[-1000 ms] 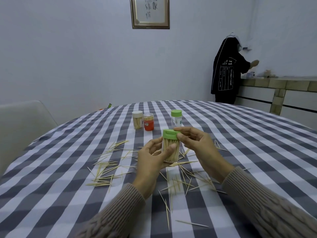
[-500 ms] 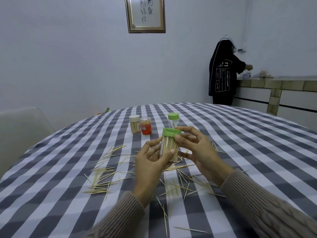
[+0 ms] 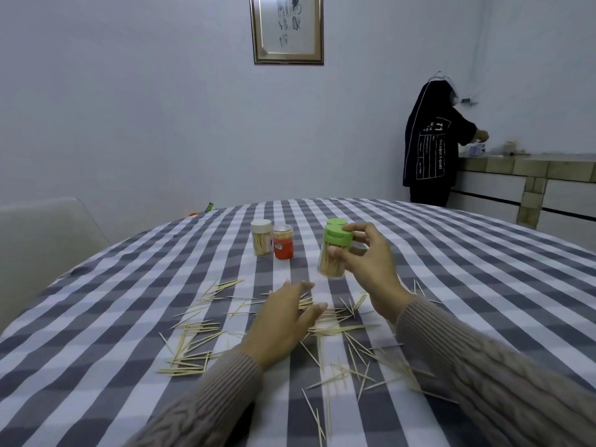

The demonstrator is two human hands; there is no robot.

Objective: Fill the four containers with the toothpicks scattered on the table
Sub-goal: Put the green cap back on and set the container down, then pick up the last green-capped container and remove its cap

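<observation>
My right hand grips a clear container with a green lid, full of toothpicks, and holds it slightly tilted above the table. Behind it only the green lid of a second container shows. A white-lidded container with toothpicks and a red-labelled container stand side by side further left. My left hand hovers open, fingers spread, low over the scattered toothpicks. More loose toothpicks lie near my right sleeve.
The round table carries a grey and white checked cloth. A pale chair stands at the left edge. A person in a dark shirt stands at a counter in the far right corner.
My left hand has let go of the green-lidded container and dropped toward the toothpicks. My right hand now holds the container alone, further forward and to the right. My head has tilted up.
</observation>
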